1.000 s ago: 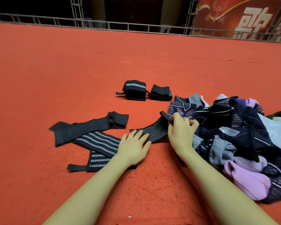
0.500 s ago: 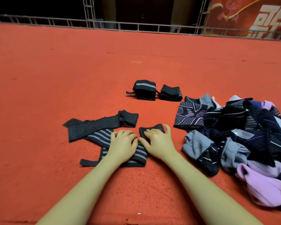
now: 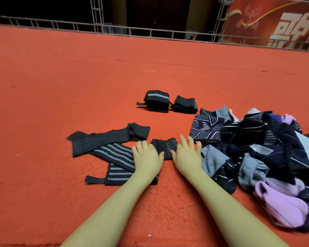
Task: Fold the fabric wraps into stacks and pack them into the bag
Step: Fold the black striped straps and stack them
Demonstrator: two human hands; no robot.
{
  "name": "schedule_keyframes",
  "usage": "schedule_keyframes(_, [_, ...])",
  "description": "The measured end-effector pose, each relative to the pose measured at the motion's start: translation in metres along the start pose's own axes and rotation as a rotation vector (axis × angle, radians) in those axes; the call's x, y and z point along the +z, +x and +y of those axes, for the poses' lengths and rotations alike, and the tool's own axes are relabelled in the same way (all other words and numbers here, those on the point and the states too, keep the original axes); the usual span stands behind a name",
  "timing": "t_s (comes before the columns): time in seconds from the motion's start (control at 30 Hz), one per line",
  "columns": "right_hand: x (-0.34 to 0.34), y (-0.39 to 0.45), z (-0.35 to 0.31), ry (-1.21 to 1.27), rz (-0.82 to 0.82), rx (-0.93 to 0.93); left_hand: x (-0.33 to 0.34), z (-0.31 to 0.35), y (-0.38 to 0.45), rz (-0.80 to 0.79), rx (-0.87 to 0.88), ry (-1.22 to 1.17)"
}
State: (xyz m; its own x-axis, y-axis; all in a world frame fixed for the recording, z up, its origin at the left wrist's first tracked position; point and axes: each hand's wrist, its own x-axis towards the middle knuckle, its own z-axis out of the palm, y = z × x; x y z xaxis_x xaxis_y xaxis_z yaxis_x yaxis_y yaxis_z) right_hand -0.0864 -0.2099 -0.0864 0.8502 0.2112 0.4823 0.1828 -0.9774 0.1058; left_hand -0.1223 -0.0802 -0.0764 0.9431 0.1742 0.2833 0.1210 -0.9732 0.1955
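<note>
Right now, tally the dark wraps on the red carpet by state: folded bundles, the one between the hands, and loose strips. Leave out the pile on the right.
Folded bundles at the back: 2, a larger one and a smaller one
Folded wrap between the hands: 1
Loose strips at left: 2, a finely ribbed one and a broad-striped one
Total: 5

We see large pale Chinese characters on the red banner [image 3: 275, 22] at the far right, behind the metal railing [image 3: 150, 32]; they are cut by the frame edge, so we cannot read them with certainty. A small white label [image 3: 261, 149] lies on a dark garment in the pile of clothes [image 3: 257, 148], but its print is too blurred to read.
</note>
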Motion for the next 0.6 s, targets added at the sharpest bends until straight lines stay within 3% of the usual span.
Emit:
schedule_keyframes(0.17, [0.001,-0.003,-0.005,0.1,0.094,0.032,0.008,0.0,-0.002,0.15,0.093,-0.02])
schedule_keyframes(0.33, [-0.014,0.002,-0.006,0.326,0.209,0.109,-0.002,-0.001,0.005,0.284,0.113,-0.206])
schedule_keyframes(0.47, [-0.028,0.026,-0.002,0.371,0.341,0.144,-0.018,0.005,0.033,0.44,0.204,-0.13])
schedule_keyframes(0.6, [-0.026,0.065,0.014,0.306,0.359,0.125,-0.026,0.017,0.077,0.458,0.262,-0.002])
